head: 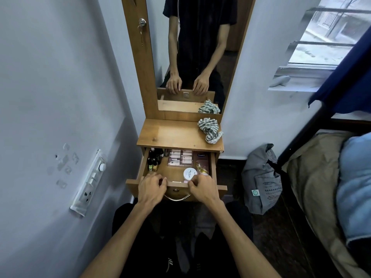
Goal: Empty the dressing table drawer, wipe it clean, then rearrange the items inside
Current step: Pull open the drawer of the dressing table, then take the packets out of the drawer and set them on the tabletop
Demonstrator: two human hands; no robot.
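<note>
With the left hand [152, 186] and right hand [201, 187] both curled over the drawer [140, 169] front (still full), lift the 12 o'clock bottles [154, 158] out upright first.

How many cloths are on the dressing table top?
1: a checked cloth lies crumpled at the right rear of the table top; the mirror shows only its reflection.

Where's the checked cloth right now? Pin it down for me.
In the head view the checked cloth lies crumpled on the right rear of the dressing table top, just below the mirror and above the open drawer.
</note>
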